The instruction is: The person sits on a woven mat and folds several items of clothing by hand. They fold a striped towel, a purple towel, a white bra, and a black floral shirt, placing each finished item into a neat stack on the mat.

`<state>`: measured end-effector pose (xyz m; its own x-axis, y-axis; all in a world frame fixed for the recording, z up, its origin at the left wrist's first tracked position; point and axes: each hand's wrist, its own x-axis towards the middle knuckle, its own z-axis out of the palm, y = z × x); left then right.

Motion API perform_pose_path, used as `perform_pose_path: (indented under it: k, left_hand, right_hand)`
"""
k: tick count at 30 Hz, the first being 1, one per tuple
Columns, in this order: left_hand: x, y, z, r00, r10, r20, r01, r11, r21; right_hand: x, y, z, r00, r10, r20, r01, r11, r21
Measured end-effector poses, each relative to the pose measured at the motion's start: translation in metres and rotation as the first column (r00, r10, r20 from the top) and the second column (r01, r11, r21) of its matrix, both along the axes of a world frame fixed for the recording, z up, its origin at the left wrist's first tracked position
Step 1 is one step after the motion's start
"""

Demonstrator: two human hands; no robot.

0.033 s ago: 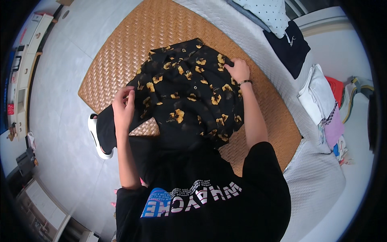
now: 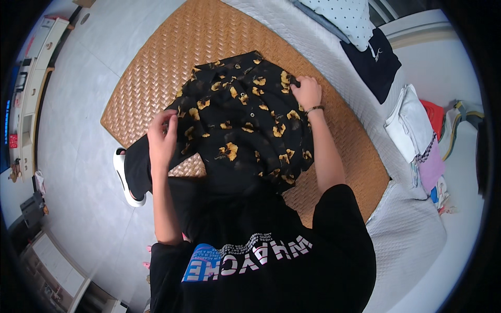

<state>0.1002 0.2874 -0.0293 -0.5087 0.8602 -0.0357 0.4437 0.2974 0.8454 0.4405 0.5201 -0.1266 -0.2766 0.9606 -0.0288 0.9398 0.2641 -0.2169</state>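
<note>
Spread out before me is a black shirt (image 2: pixel 228 120) with yellow flowers and a buttoned front, its collar at the far side. My right hand (image 2: pixel 307 93) grips its right edge near the shoulder, fingers closed on the cloth. At the shirt's left edge, my left hand (image 2: pixel 163 133) has its fingers and thumb bent together on the fabric. How much cloth lies between these fingers is partly hidden. The lower end of the shirt meets my own black clothing, and the border between them is hard to make out.
Under the shirt lies a woven brown mat (image 2: pixel 151 78). A white quilted cover (image 2: pixel 313 44) borders it on the right, carrying a dark folded garment (image 2: pixel 371 65), a dotted pillow (image 2: pixel 344 21) and white folded cloth (image 2: pixel 409 122). A white shoe (image 2: pixel 122 175) shows at the left.
My right hand has shifted very slightly to the left with the shirt's edge. Otherwise the shirt and my left hand look nearly the same.
</note>
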Motion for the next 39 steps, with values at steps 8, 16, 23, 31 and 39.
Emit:
perform_pose_path:
  k: [8, 16, 23, 31, 39]
  left_hand:
    - [0.103, 0.054, -0.008, 0.893, -0.436, -0.109, 0.440, 0.898, 0.019]
    - [0.185, 0.068, -0.089, 0.474, -0.792, -0.385, 0.508, 0.603, -0.615]
    - [0.197, 0.062, -0.099, 0.575, -0.782, -0.241, 0.422, 0.536, -0.732]
    - [0.196, 0.053, -0.106, 0.648, -0.711, -0.275, 0.421, 0.634, -0.649]
    - [0.198, 0.053, -0.104, 0.602, -0.739, -0.301, 0.371, 0.593, -0.714]
  right_hand:
    - [-0.041, -0.112, -0.002, 0.905, 0.407, -0.124, -0.416, 0.908, -0.049]
    - [-0.021, -0.051, -0.019, 0.740, -0.253, -0.623, 0.142, 0.964, -0.224]
    - [-0.036, -0.006, -0.044, 0.891, -0.006, -0.455, -0.135, 0.951, -0.278]
    - [0.006, 0.045, -0.043, 0.812, -0.285, -0.509, 0.011, 0.880, -0.475]
    - [0.003, 0.037, -0.028, 0.876, 0.068, -0.478, -0.114, 0.991, -0.068]
